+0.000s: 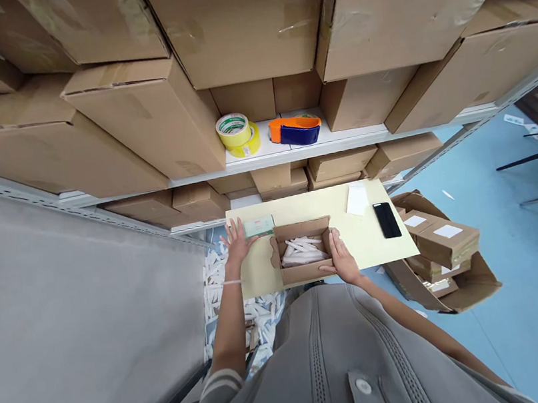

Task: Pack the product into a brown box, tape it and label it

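Observation:
An open cardboard box [307, 272] with white paper strips [303, 251] inside stands on a pale yellow table [260, 277], its flaps up. Flat against the box's right side lies my right hand [342, 258], fingers stretched out. My left hand [237, 241] is spread at the table's left edge, its thumb side by a small pale green box [258, 226]. Whether those fingers touch the green box I cannot tell.
White papers [356, 200] and a black phone [386, 220] lie on the table's right. Tape rolls [239, 135] and an orange-blue tape dispenser [295, 131] sit on the shelf among cardboard boxes. A large carton [474, 285] of packed boxes stands on the floor at right; paper strips [261, 317] lie below left.

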Motion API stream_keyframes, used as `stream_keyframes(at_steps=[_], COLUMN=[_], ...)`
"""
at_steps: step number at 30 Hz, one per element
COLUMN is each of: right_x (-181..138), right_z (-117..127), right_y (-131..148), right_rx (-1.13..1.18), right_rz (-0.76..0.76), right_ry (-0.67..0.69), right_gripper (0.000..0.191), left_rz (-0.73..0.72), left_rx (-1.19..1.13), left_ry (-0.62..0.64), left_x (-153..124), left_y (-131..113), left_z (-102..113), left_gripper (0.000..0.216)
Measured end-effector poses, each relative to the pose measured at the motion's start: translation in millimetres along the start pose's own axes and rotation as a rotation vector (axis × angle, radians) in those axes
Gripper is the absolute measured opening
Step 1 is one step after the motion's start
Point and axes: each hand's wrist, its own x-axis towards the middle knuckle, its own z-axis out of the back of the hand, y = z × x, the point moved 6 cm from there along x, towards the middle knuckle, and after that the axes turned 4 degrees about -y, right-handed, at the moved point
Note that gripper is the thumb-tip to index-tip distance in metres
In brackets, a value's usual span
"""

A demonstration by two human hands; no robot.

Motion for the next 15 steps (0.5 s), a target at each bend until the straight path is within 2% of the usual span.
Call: stream_keyframes(at_steps=[3,7,10,15], right_x=[-0.3,-1.1,-1.5,-0.1], right_z=[-0.8,-1.7,-1.7,-0.5], right_y=[0.9,1.6,1.1,1.1], right_rx=[-0.015,-0.024,-0.033,-0.029], right_rz=[-0.02,-0.033,-0.049,-0.049], right_ry=[0.008,0.017,0.024,0.042], right_gripper=[0.101,0.098,0.099,0.1], left_rz=[0.061,0.066,0.093,0.086], left_rx=[0.118,0.196,0.211,0.277], left_ry=[0.1,0.211,0.176,0.083], left_x=[25.1,32.4,28.9,30.5], left_y=[13.2,18.1,17.1,14.0], left_z=[-1.7,-21.8,-30.6,-28.1], left_gripper=[0.1,0.1,0.091,0.066])
